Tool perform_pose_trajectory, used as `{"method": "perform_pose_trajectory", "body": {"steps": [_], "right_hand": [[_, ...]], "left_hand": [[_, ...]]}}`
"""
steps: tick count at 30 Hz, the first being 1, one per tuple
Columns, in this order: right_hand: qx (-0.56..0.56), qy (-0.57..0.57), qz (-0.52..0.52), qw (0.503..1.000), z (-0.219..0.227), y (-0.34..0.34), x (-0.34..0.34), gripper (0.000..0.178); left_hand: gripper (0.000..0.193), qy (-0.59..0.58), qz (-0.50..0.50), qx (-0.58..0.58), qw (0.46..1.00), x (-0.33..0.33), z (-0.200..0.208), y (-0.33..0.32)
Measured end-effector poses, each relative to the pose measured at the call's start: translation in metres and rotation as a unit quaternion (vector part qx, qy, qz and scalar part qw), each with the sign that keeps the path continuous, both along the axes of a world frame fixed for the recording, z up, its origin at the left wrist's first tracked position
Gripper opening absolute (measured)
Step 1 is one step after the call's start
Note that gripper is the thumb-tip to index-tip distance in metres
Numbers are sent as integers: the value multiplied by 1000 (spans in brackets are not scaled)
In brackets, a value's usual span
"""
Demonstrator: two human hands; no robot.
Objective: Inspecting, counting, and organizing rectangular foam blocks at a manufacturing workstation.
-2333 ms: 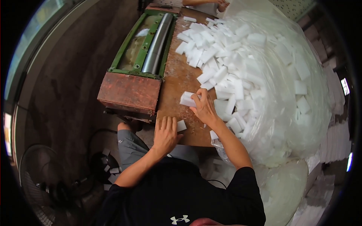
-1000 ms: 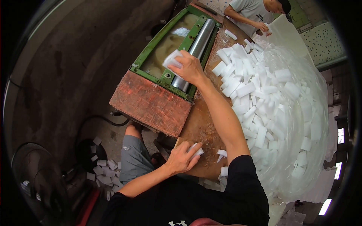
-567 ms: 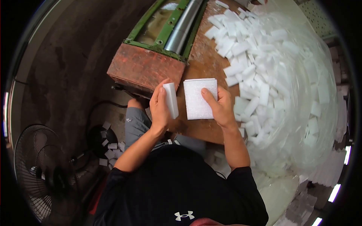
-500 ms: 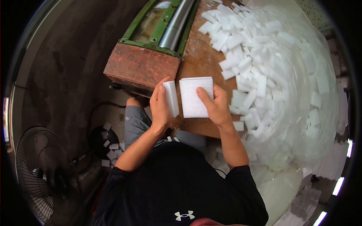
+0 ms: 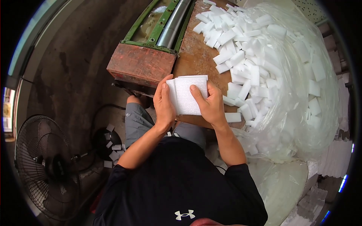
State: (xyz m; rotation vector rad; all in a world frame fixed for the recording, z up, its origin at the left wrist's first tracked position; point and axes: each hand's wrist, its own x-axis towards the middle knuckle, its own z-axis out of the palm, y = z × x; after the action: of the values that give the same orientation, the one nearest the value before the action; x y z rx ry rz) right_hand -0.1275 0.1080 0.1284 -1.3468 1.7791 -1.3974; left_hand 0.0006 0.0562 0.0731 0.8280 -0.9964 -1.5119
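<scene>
In front of me, over the near edge of the bench, my right hand (image 5: 212, 105) grips a squarish white foam block (image 5: 186, 96), its thumb flat on the top face and its fingers round the right side. My left hand (image 5: 164, 103) is closed round a narrower white foam piece (image 5: 172, 92), thumb along its edge. The two pieces meet side by side, with the narrow one against the block's left side. A thin layer edge shows along the block's top; whether it is one piece or a stack I cannot tell.
A heap of white foam pieces (image 5: 241, 45) spreads over the brown bench (image 5: 196, 52), partly inside a clear plastic bag (image 5: 294, 105). Beyond my left hand stands a green-framed machine with a metal roller (image 5: 171, 32) and a reddish block (image 5: 141, 62). A fan (image 5: 45, 165) stands at lower left.
My hands have come together, closing the gap between the narrow foam piece and the block. The view has shifted slightly.
</scene>
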Motion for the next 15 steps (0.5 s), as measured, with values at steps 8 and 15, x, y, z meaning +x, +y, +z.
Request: {"method": "perform_pose_trajectory", "body": {"steps": [8, 15], "right_hand": [[-3, 12, 8, 1000, 10, 8, 9, 32], [-76, 118, 13, 990, 10, 22, 13, 27]], "left_hand": [[43, -21, 10, -35, 999, 4, 2, 1], [45, 28, -12, -67, 997, 10, 7, 13]]}}
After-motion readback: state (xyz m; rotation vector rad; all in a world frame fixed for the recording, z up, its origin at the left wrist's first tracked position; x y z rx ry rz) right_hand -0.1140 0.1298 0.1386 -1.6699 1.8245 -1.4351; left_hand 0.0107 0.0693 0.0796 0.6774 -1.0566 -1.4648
